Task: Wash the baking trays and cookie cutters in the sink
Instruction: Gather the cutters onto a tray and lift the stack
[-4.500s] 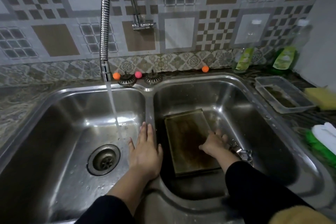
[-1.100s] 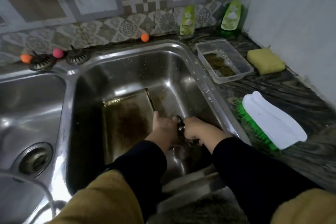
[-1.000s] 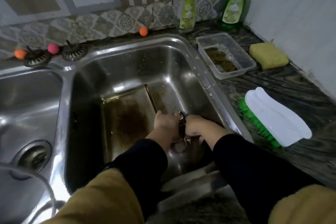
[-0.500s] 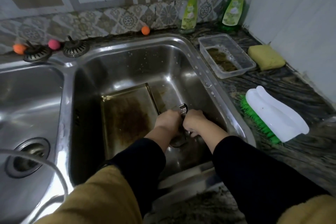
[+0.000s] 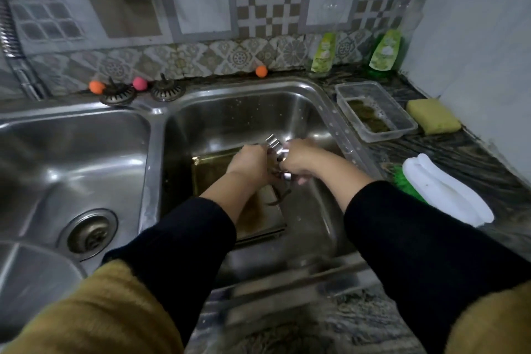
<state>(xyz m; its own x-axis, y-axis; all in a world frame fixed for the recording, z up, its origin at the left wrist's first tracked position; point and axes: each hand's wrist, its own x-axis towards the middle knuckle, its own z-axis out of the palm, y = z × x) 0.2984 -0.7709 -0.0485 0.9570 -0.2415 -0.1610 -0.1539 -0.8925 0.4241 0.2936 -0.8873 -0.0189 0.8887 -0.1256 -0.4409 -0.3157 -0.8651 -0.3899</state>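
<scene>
A dark, veined stone tabletop point(image 5: 448, 149) carries a double stainless-steel sink point(image 5: 156, 135), set against a wall of grey, beige and white patterned tiles point(image 5: 264, 3) with a floral border strip below; a plain pale wall meets it at the right. The left basin is smooth and shiny, with a round metal drain point(image 5: 90, 234) in its floor. On the back ledge sit two dark, ridged metal strainer plugs point(image 5: 143, 92) and three small balls, two orange and one pink point(image 5: 140, 83).

In the right basin a flat rectangular baking tray point(image 5: 258, 218), stained brown and greasy, lies on the bottom. Above it, the left hand point(image 5: 250, 162) and the right hand point(image 5: 298, 156) are held close together, fingers curled around a cluster of small shiny metal cookie cutters point(image 5: 275, 145); one ribbed, fluted cutter sticks up between the hands, and more bright metal shows under the right hand. Both arms wear black sleeves under mustard, fuzzy cuffs.

On the tabletop to the right stand two green dish-soap bottles point(image 5: 385, 52), a clear rectangular plastic container point(image 5: 402, 121) holding murky brownish residue, a yellow porous sponge point(image 5: 434, 119), and a white-backed scrubbing brush with green bristles point(image 5: 445, 195). A corrugated metal tap hose point(image 5: 8, 37) runs down the far left edge.
</scene>
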